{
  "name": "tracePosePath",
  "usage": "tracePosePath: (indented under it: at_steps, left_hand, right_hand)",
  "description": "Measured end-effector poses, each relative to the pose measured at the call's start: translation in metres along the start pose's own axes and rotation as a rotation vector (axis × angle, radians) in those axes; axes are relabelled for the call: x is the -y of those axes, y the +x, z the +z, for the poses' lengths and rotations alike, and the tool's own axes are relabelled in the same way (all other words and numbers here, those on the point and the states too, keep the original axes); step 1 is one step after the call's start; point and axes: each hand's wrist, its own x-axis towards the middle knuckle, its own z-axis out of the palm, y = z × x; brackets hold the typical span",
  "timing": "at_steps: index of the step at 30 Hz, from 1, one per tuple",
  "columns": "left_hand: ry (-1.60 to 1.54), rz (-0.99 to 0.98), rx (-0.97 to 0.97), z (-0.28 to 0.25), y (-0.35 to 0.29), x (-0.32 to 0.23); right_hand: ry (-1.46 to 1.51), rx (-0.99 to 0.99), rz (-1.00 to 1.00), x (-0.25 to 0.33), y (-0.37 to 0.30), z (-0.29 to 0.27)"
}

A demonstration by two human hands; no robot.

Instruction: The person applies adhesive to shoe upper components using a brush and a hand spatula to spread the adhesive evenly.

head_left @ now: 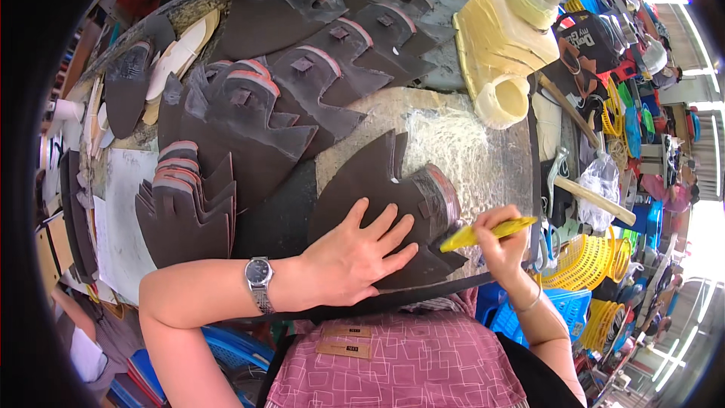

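Observation:
On the work table lies a dark brown cut piece (355, 204), shaped like a shoe upper, with a glossy curved strip along one edge. My left hand (362, 242) rests flat on it, fingers spread, holding nothing. In my right hand (501, 248) is a yellow glue brush (476, 235), gripped between thumb and fingers. Its tip touches the piece's right edge, near the small pointed corner. Beyond the piece, a whitish, glue-smeared patch (445, 143) covers part of the board.
Overlapping dark pieces with pinkish edges (302, 75) spread across the far left, and a fanned stack (185, 211) lies nearer. A cream, glue-crusted container (498, 38) stands far right. A hammer (593, 198) lies right of the table, near yellow baskets (578, 261).

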Motion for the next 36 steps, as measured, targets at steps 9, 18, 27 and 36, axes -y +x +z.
tracePosePath:
  at_steps: [9,18,27,36]
  left_hand:
    - [-0.037,0.060,-0.117,0.017,-0.007,0.003]
    - [0.051,0.073,-0.152,0.018,-0.012,-0.002]
    - [0.194,0.053,-0.148,0.016,-0.003,-0.019]
    - [0.280,-0.051,-0.263,0.025,-0.004,-0.026]
  right_hand:
    - [-0.571,0.009,0.021,0.042,0.089,0.063]
    - [-0.238,0.217,-0.146,0.028,-0.033,0.002]
    - [-0.325,0.038,-0.125,0.033,0.134,0.082]
    - [0.080,0.259,0.192,0.003,0.083,-0.012]
